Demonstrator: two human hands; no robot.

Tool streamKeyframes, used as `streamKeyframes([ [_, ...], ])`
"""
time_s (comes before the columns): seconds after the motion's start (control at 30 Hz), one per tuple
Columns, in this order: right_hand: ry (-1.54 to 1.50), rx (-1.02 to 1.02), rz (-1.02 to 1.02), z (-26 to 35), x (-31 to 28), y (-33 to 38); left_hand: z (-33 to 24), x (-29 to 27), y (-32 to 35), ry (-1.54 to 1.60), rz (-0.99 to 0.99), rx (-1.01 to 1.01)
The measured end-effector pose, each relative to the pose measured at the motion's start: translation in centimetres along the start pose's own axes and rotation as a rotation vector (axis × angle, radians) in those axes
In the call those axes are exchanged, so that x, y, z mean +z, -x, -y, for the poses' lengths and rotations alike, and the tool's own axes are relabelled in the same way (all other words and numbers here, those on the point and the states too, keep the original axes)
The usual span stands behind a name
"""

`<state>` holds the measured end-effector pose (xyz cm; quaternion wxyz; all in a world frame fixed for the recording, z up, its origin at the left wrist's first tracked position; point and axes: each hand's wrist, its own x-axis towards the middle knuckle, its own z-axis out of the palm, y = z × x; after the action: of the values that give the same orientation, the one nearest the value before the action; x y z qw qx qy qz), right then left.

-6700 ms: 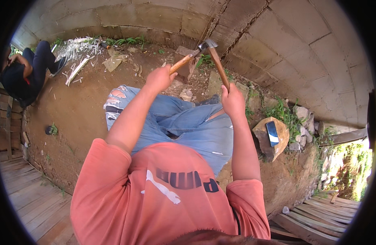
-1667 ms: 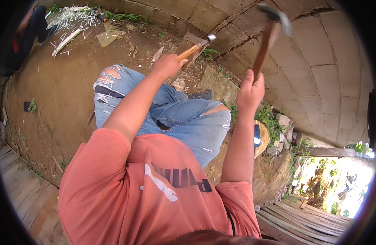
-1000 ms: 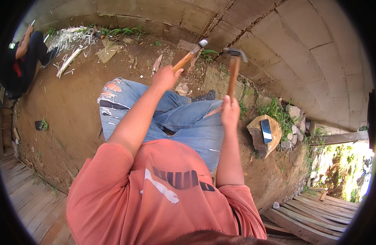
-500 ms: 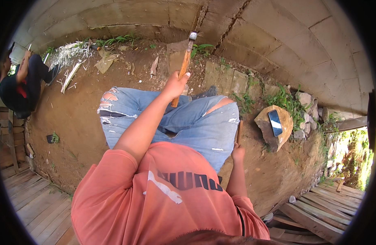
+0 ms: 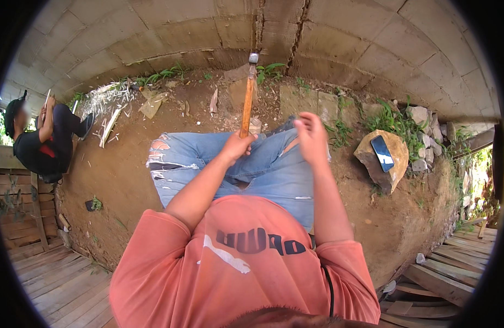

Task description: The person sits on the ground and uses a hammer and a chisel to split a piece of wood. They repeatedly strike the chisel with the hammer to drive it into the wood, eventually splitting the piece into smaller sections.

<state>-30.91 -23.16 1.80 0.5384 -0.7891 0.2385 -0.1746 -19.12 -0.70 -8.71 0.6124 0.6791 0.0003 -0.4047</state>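
My left hand (image 5: 238, 146) is wrapped round the lower end of a hammer's (image 5: 247, 104) wooden handle, over my lap. The hammer points away from me, its metal head up at the far end, near the foot of the wall. My right hand (image 5: 313, 136) is raised above my right knee, slightly smeared by motion. Its fingers point up with the thumb apart, and nothing shows in it. Just beyond my lap, beside the handle, is a small pale round-topped object (image 5: 255, 126), partly hidden.
A block wall (image 5: 181, 38) curves across the far side. To my right a phone (image 5: 382, 153) lies on a large rock (image 5: 397, 169), near stacked stones (image 5: 424, 136). At far left another person (image 5: 50, 136) sits by pale shavings (image 5: 107, 104). Wooden planks (image 5: 449, 273) lie at lower right.
My right hand has come up from beside my right thigh, where it was on a thin brown stick-like thing, to above the knee. My left hand has drawn the hammer slightly lower and more upright in view.
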Motion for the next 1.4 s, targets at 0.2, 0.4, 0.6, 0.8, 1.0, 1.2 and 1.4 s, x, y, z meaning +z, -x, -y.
streamKeyframes([
  [0.2, -0.302, 0.189, 0.166, -3.3, 18.9, -4.4, 1.8, 0.3, -0.3, -0.163, -0.098, 0.252],
  [0.4, -0.424, 0.412, 0.065, -2.3, 18.7, -1.9, 3.9, 1.7, 1.0, -0.415, -0.134, 0.368],
  [0.6, -0.477, 0.318, 0.004, 3.0, 14.0, -3.3, -1.2, 5.3, 2.3, -0.297, -0.106, 0.516],
  [0.8, -0.566, -0.007, -0.065, 12.5, 8.7, -5.1, -12.1, 6.7, 5.8, -0.180, -0.110, 0.697],
  [1.0, -0.631, -0.320, -0.063, 23.1, 3.7, -4.3, -21.1, 8.5, 8.7, -0.134, -0.085, 0.877],
  [1.2, -0.595, -0.364, -0.015, 25.1, 4.0, -2.3, -20.8, 8.0, 11.5, -0.078, -0.165, 0.901],
  [1.4, -0.354, 0.224, 0.030, 7.6, 14.5, -4.4, -4.0, 4.9, 2.2, 0.004, -0.263, 0.467],
])
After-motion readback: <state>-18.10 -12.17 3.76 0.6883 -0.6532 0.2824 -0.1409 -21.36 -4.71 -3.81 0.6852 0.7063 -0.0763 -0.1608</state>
